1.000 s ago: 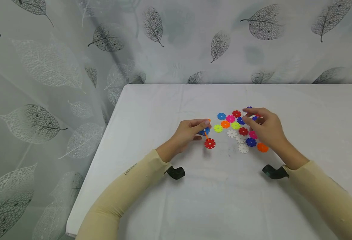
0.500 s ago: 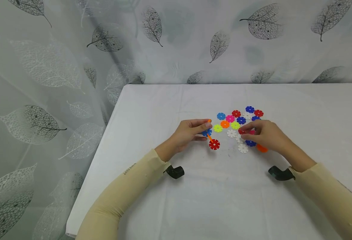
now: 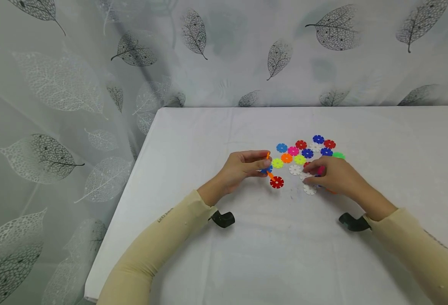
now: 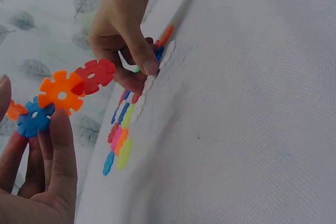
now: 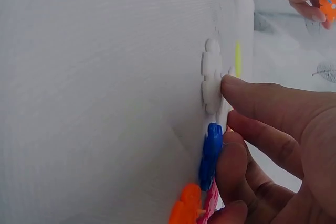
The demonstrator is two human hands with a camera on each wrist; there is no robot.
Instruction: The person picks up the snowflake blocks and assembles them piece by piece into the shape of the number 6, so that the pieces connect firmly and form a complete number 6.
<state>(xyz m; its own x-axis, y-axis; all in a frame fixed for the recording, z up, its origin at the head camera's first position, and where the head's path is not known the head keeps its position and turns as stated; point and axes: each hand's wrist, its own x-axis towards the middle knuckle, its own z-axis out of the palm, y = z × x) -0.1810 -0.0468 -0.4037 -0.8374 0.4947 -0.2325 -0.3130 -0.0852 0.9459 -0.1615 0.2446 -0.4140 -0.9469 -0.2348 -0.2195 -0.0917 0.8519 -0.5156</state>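
My left hand holds a short chain of slotted plastic snowflake discs above the table. In the left wrist view the chain shows a small part of an orange disc, a blue disc between thumb and fingers, another orange disc and a red disc at the free end. My right hand is down at the loose discs, thumb and forefinger pinching the rims of a white disc that they partly cover. Beside the thumb lies another white disc, and below it a dark blue disc.
Loose discs lie flat in a cluster, among them a light blue disc, a yellow disc and a green disc. They rest on a white-covered table. A leaf-print curtain hangs behind and at the left.
My right hand has come down from above the far discs to the white ones, moving left and nearer. My left hand shifts slightly right, and its chain's red end swings right.
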